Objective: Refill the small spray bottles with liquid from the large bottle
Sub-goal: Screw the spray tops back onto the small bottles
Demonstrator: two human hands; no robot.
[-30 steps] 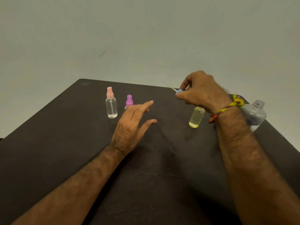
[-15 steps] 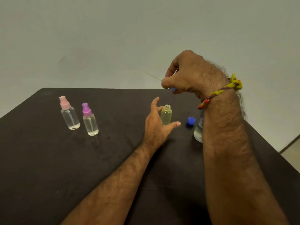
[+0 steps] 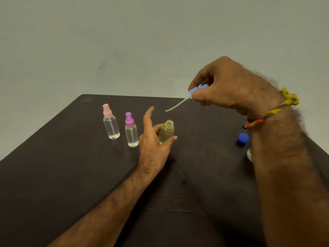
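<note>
Three small spray bottles sit on the table (image 3: 71, 175). Pink bottle (image 3: 110, 123) and purple bottle (image 3: 131, 130) stand capped, well left of the left hand (image 3: 154, 139); each shows clear liquid only at the very bottom, so by my read neither is refilled. Yellow bottle (image 3: 166, 131) stands open-necked right at the left hand, between thumb and fingers. Left hand is spread and relaxed, index raised; thumb tip lies just beside the bottle's base, and I cannot tell if the fingers behind actually touch it. Looks like steadying, not a firm grip.

Right hand (image 3: 229, 90) is raised above and right of the yellow bottle, pinching the blue sprayer (image 3: 196, 90) with fingers curled round it. Its dip tube (image 3: 178, 105) slants down-left toward the bottle's mouth, tip not yet in.

Yellow bottle looks nearly full of pale yellowish liquid, so filling seems done for this one; the step in hand is likely putting the sprayer back on.

Large bottle (image 3: 249, 154) is almost hidden behind the right forearm, only a pale edge showing. Its blue cap (image 3: 243, 138) sits just left of the right wrist; whether it is on the bottle or on the table is unclear.

Left: seat and screw the sprayer, then open, fill and recap pink and purple. Roughly a third done.
</note>
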